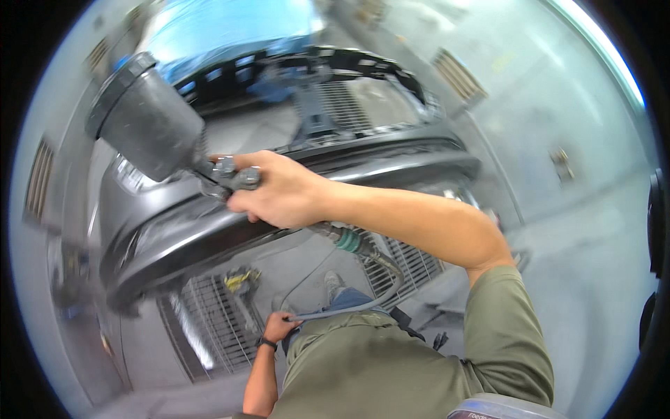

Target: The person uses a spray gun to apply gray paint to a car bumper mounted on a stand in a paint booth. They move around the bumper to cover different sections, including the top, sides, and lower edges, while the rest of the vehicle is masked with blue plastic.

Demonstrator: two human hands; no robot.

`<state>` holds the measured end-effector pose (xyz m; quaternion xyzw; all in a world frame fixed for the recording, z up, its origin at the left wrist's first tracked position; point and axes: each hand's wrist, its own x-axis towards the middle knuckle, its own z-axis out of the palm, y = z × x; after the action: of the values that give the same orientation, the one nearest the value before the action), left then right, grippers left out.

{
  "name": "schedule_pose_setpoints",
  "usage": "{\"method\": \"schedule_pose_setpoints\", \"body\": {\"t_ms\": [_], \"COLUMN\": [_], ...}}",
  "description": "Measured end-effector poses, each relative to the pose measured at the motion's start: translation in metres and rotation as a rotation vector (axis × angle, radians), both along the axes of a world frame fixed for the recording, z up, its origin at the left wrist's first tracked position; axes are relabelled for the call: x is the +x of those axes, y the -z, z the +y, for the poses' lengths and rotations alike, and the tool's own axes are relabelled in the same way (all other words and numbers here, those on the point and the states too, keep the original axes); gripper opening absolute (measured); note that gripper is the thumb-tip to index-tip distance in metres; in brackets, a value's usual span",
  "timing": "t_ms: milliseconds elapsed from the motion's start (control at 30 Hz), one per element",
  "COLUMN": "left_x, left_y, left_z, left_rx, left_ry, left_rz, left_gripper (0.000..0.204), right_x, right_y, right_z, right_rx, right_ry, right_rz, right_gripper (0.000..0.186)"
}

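My right hand (pixel 283 188) is closed around the handle of a spray gun, its arm stretched across the view. The gun's dark grey paint cup (pixel 150 115) tilts up to the left, above a dark glossy car bumper (pixel 384 167). A teal fitting (pixel 347 239) below my right hand joins the gun to a grey air hose (pixel 363 306). That hose loops down across my waist to my left hand (pixel 278 327), whose fingers are closed on it. Both the handle and the trigger are mostly hidden by my right hand.
Behind the bumper, a dark frame-like part (pixel 377 66) stands before something covered in blue plastic sheeting (pixel 237 31). Floor grates (pixel 216 325) lie beneath the bumper and near my feet. A small yellow and dark object (pixel 242 281) sits low beside one grate. Pale walls (pixel 558 105) rise around.
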<state>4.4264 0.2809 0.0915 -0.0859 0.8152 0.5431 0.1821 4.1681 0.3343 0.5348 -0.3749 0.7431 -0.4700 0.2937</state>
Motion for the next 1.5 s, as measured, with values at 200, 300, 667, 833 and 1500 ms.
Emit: {"method": "schedule_pose_setpoints", "body": {"t_ms": [200,300,667,833,1500], "left_x": [-0.051,-0.091,-0.213,-0.242,-0.276], "left_y": [-0.016,-0.029,-0.078,-0.097,-0.140], "left_z": [0.003,0.020,0.193,0.223,0.275], "left_rx": [-0.124,-0.067,-0.327,-0.451,-0.485], "left_ry": [0.168,0.260,0.371,0.423,0.380], "left_rz": [0.050,0.002,0.036,-0.102,-0.277], "left_gripper": [0.037,0.040,0.047,0.042,0.035], "right_x": [-0.032,-0.030,-0.066,-0.109,-0.244], "right_y": [-0.017,-0.020,0.061,0.123,0.442], "right_z": [0.261,0.391,0.653,0.689,0.880], "right_rx": [-0.251,-0.480,-0.646,-0.660,-0.294], "right_ry": [0.671,0.859,1.235,1.224,1.969], "right_rz": [-0.152,-0.167,-0.203,-0.235,-0.679], "right_gripper": [0.040,0.036,0.076,0.072,0.069]}}
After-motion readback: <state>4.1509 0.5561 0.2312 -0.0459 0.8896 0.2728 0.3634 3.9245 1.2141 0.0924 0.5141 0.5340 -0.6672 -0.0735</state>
